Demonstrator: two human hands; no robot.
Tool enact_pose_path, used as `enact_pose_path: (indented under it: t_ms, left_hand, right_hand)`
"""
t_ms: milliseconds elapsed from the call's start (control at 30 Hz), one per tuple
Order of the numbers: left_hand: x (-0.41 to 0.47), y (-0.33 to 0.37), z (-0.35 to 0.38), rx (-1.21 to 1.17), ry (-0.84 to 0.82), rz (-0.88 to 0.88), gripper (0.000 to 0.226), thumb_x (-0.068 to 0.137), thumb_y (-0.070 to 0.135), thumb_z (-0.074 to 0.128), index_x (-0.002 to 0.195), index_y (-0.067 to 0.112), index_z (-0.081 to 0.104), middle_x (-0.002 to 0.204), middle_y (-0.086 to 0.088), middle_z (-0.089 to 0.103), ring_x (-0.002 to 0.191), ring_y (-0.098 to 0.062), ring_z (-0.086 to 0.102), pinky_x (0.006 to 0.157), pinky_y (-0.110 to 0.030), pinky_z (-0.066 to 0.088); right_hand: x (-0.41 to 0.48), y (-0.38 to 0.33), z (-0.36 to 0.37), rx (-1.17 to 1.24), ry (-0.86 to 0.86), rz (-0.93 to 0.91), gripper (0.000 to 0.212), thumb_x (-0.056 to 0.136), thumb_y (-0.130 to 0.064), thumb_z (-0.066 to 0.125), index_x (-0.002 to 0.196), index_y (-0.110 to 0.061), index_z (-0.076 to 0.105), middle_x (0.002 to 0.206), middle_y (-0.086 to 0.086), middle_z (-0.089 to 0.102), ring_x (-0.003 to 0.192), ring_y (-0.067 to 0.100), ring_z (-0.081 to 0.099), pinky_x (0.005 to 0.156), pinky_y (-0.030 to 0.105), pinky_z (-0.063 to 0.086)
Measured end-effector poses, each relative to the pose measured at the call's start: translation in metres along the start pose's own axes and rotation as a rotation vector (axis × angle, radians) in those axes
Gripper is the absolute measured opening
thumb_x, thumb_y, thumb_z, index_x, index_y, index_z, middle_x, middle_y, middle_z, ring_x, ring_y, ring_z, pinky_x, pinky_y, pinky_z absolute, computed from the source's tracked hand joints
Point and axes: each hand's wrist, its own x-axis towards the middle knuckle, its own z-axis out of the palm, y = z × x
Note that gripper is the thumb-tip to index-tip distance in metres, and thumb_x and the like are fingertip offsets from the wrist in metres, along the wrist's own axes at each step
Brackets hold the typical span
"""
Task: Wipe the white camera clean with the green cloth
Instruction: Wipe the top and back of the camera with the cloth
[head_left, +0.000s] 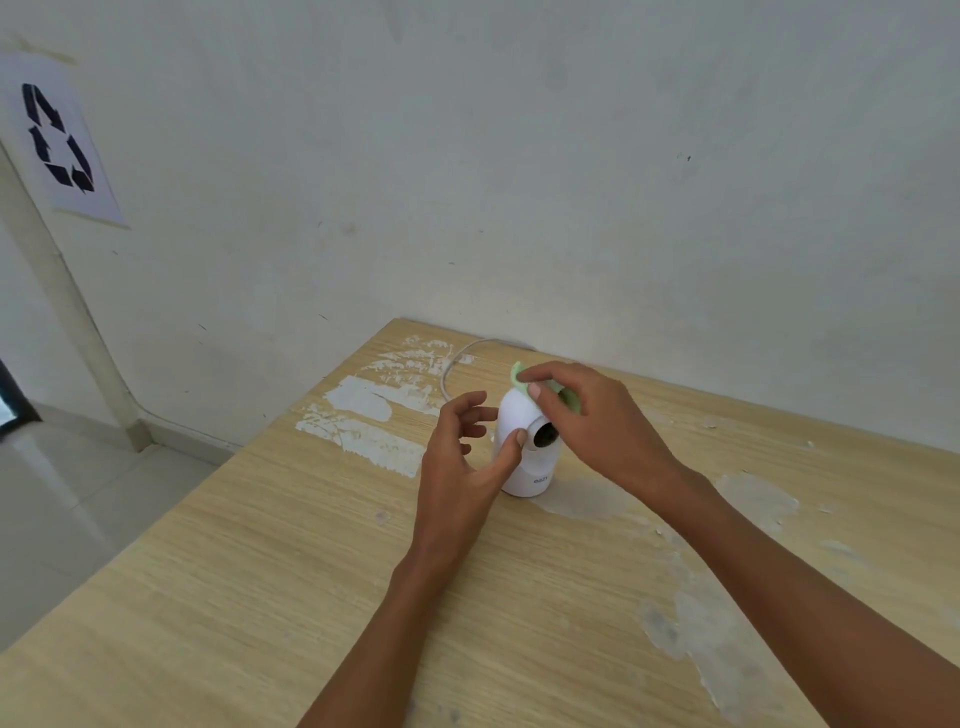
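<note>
The white camera (519, 415) stands upright on the wooden table (260, 571), its dark lens facing me and to the right. My right hand (597, 421) presses the green cloth (517, 375) against the camera's domed top; most of the cloth is hidden under my fingers. My left hand (462, 457) is beside the camera on its left, the thumb touching the camera's front near the lens, the other fingers spread and apart from it.
A white cable (457, 358) loops from behind the camera toward the wall. The table has patches of white paint and worn spots. A recycling sign (60, 137) hangs on the wall at left. The table's left edge drops to a tiled floor.
</note>
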Motion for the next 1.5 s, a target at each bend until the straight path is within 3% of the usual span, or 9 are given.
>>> enact_pose_path:
  t_ms: [133, 267, 400, 533, 767, 967, 1133, 1267, 1500]
  left_hand:
    - [0.000, 0.000, 0.000, 0.010, 0.000, 0.002, 0.054, 0.087, 0.039, 0.077, 0.135, 0.037, 0.052, 0.119, 0.020, 0.066, 0.107, -0.006, 0.061, 0.086, -0.021, 0.046]
    - [0.001, 0.000, 0.000, 0.035, -0.006, 0.011, 0.051, 0.089, 0.038, 0.075, 0.135, 0.040, 0.054, 0.117, 0.022, 0.067, 0.105, -0.009, 0.060, 0.085, -0.022, 0.046]
    - [0.001, 0.001, -0.001, 0.062, -0.005, 0.039, 0.040, 0.090, 0.036, 0.074, 0.126, 0.045, 0.059, 0.115, 0.023, 0.067, 0.102, -0.010, 0.060, 0.084, -0.024, 0.047]
    - [0.001, 0.001, -0.001, 0.062, -0.013, 0.049, 0.035, 0.091, 0.033, 0.074, 0.122, 0.044, 0.063, 0.118, 0.020, 0.067, 0.101, -0.011, 0.061, 0.086, -0.027, 0.049]
    - [0.001, 0.002, -0.002, 0.054, -0.014, 0.044, 0.033, 0.091, 0.033, 0.075, 0.120, 0.044, 0.064, 0.117, 0.021, 0.067, 0.101, -0.012, 0.061, 0.086, -0.030, 0.050]
    - [0.001, 0.003, -0.002, 0.052, -0.018, 0.038, 0.033, 0.092, 0.034, 0.074, 0.121, 0.044, 0.063, 0.118, 0.021, 0.067, 0.101, -0.012, 0.061, 0.086, -0.031, 0.050]
    - [0.001, 0.003, -0.002, 0.052, -0.013, 0.037, 0.032, 0.091, 0.034, 0.074, 0.120, 0.044, 0.064, 0.118, 0.021, 0.068, 0.102, -0.013, 0.061, 0.086, -0.031, 0.050]
    - [0.001, 0.003, -0.003, 0.048, -0.024, 0.042, 0.032, 0.092, 0.034, 0.074, 0.120, 0.045, 0.064, 0.118, 0.021, 0.067, 0.102, -0.013, 0.061, 0.086, -0.029, 0.049]
    - [0.001, 0.002, -0.002, 0.023, -0.028, 0.029, 0.050, 0.092, 0.036, 0.074, 0.136, 0.046, 0.055, 0.115, 0.025, 0.068, 0.105, -0.005, 0.061, 0.088, -0.025, 0.048]
  right_hand:
    - [-0.016, 0.006, 0.005, -0.046, 0.036, -0.165, 0.024, 0.098, -0.023, 0.062, 0.119, -0.028, 0.072, 0.127, -0.014, 0.066, 0.119, 0.003, 0.059, 0.097, 0.028, 0.049]
    - [-0.020, 0.014, 0.007, 0.223, 0.127, 0.056, 0.025, 0.101, -0.025, 0.058, 0.120, -0.033, 0.071, 0.117, -0.023, 0.069, 0.092, -0.017, 0.060, 0.079, 0.009, 0.041]
    - [-0.031, 0.025, 0.019, 0.447, 0.212, 0.199, 0.030, 0.103, -0.025, 0.054, 0.129, -0.031, 0.068, 0.130, -0.022, 0.066, 0.117, -0.007, 0.060, 0.096, 0.019, 0.047]
    - [-0.046, 0.038, 0.032, 0.511, 0.221, 0.336, 0.026, 0.102, -0.023, 0.056, 0.124, -0.028, 0.070, 0.122, -0.013, 0.071, 0.115, 0.007, 0.065, 0.097, 0.032, 0.053]
    - [-0.041, 0.033, 0.026, 0.480, 0.304, 0.196, 0.031, 0.101, -0.014, 0.056, 0.128, -0.023, 0.069, 0.128, -0.014, 0.069, 0.120, 0.000, 0.062, 0.100, 0.020, 0.049]
    - [-0.044, 0.043, 0.034, 0.376, 0.190, 0.286, 0.029, 0.099, -0.010, 0.055, 0.119, -0.023, 0.070, 0.115, -0.013, 0.073, 0.109, 0.006, 0.067, 0.099, 0.038, 0.054]
    - [-0.041, 0.036, 0.026, 0.410, 0.284, 0.217, 0.033, 0.100, -0.010, 0.055, 0.128, -0.025, 0.068, 0.124, -0.016, 0.070, 0.116, -0.002, 0.063, 0.097, 0.017, 0.050]
    - [-0.041, 0.044, 0.030, 0.301, 0.127, 0.292, 0.033, 0.100, -0.011, 0.054, 0.127, -0.023, 0.068, 0.124, -0.010, 0.071, 0.118, 0.007, 0.064, 0.103, 0.035, 0.052]
    - [-0.014, -0.002, 0.006, 0.124, 0.145, 0.036, 0.029, 0.102, -0.015, 0.049, 0.116, -0.024, 0.072, 0.118, -0.016, 0.072, 0.104, 0.001, 0.065, 0.087, 0.016, 0.050]
